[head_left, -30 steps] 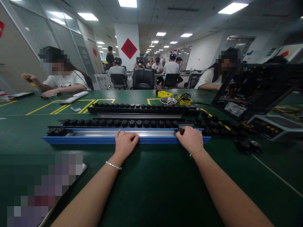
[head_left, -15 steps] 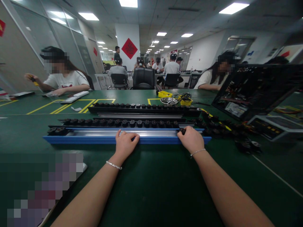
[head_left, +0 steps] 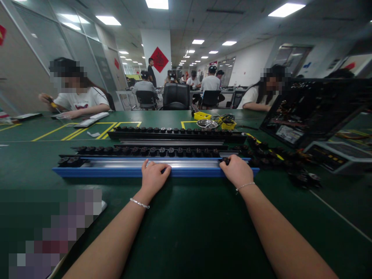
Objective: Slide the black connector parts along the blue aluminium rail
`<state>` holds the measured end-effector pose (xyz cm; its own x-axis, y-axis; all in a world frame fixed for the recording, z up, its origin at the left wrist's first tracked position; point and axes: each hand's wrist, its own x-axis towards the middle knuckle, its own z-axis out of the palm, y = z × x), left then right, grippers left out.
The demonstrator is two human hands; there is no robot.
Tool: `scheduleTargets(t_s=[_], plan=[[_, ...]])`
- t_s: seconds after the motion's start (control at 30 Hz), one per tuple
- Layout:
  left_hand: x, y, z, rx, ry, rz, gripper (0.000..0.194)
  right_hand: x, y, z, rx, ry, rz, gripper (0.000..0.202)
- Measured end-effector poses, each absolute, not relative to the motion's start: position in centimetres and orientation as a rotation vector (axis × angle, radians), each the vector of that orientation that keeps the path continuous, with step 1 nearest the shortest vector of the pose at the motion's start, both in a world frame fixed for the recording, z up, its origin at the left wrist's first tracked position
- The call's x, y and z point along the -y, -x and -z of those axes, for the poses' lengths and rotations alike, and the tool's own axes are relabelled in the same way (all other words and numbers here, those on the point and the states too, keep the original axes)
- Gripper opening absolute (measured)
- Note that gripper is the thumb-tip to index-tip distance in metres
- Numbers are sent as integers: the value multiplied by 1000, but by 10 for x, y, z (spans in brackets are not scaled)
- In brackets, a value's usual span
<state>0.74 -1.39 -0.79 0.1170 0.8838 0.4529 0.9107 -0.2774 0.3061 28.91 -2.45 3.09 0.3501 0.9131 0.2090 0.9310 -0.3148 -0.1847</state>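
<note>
Green surface [head_left: 186, 217] carries a long blue rail [head_left: 116, 171] running left to right; left hand [head_left: 153, 176] rests flat on it mid-length (holding nothing); right hand [head_left: 236, 171] pinches a small black connector [head_left: 225, 159] nearer its right end.

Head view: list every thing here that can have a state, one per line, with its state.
left hand: flat on the blue rail, fingers spread, gripping nothing.
right hand: curled at the rail's right part, fingertips on a small black part.
blue rail: lying flat along the green table, channel up.
black strips: lying flat behind it, set with black knobs.
metal dish: upright by the yellow bins.
</note>
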Motion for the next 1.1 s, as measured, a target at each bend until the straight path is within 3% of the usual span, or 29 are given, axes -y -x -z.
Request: scheduleTargets(t_s=[1.1], plan=[[14, -8, 7, 1860, 2307, 867, 33, 23, -309, -35, 1537, 2471, 18, 38]])
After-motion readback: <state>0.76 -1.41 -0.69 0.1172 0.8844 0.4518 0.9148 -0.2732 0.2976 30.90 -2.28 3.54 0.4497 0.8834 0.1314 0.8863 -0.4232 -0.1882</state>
